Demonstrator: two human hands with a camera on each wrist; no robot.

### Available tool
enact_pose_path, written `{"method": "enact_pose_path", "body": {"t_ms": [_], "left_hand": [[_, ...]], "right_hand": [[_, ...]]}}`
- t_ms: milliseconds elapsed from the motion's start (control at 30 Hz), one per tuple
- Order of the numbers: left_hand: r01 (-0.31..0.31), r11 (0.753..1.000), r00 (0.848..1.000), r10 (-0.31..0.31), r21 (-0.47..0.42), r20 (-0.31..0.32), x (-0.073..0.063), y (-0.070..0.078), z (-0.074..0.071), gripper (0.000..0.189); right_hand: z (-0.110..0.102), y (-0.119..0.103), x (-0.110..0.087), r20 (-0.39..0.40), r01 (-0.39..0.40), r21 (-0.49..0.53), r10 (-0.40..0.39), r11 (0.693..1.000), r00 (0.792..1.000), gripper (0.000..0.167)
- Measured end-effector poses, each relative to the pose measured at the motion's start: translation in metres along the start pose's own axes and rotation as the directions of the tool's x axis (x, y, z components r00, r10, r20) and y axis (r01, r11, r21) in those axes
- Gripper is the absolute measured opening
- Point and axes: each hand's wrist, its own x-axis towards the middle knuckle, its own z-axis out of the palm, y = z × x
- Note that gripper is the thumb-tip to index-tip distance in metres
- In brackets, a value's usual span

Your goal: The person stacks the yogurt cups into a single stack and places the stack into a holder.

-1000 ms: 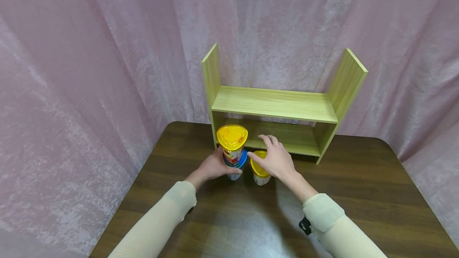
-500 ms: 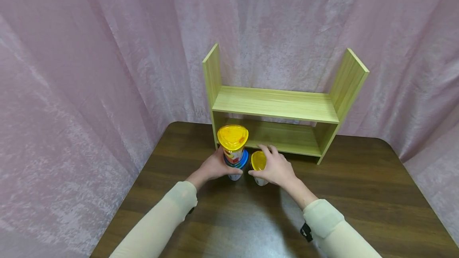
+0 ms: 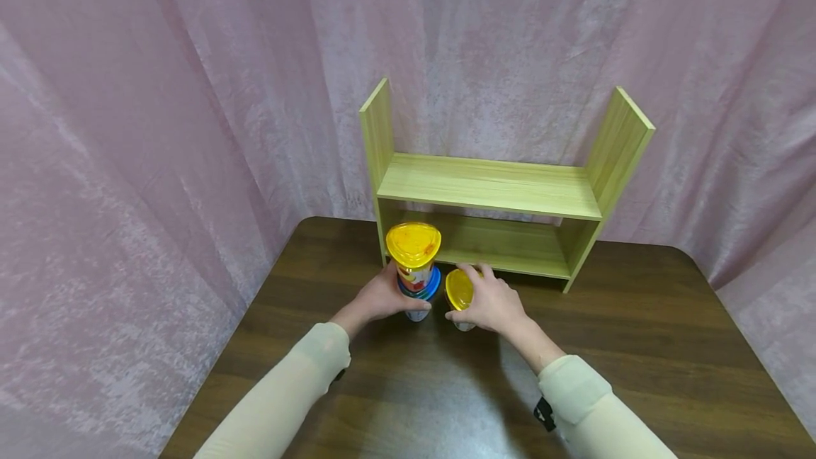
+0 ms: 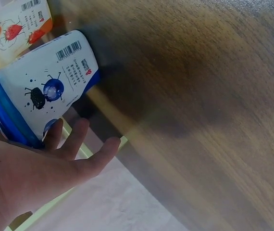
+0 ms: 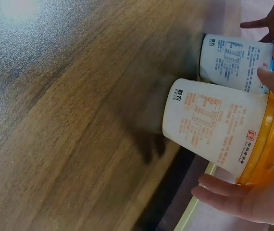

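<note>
Two plastic snack cups stand stacked in front of the shelf. The upper cup (image 3: 414, 245) has a yellow rounded-triangle lid, and the lower cup (image 4: 50, 82) is white with a blue lid and a berry print. My left hand (image 3: 384, 296) grips the blue-lidded cup near its lid, thumb in front, fingers behind. Just right of the stack stands another yellow-lidded cup (image 5: 209, 127), upright on the table. My right hand (image 3: 492, 302) holds this cup around its yellow lid, thumb on the near side and fingers on the far side, covering part of it.
A two-tier light wooden shelf (image 3: 487, 183) with tall side panels stands behind the cups. Both stand on a dark brown wooden table (image 3: 612, 346) with rounded back corners. Pink velvet curtains (image 3: 191, 126) hang close behind and beside the table.
My right hand has come down over the right yellow-lidded cup, and its fingers have closed around the lid. The left hand and the stacked cups have stayed in place.
</note>
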Motion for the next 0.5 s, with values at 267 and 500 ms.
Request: {"method": "enact_pose_path", "body": {"t_ms": [267,500], "left_hand": [[0.014,1.000,1.000,-0.014,0.017,-0.001,-0.001,0.000,0.001,0.094],[0.008,0.999,1.000,-0.008,0.039,-0.005,0.001,0.000,0.000,0.096]], "right_hand": [[-0.002,0.003,-0.002,-0.017,-0.005,0.019,0.005,1.000,1.000,0.099],[-0.024,0.006,0.001,-0.090,-0.056,0.066,0.062,0.996,0.994,0.094]]}}
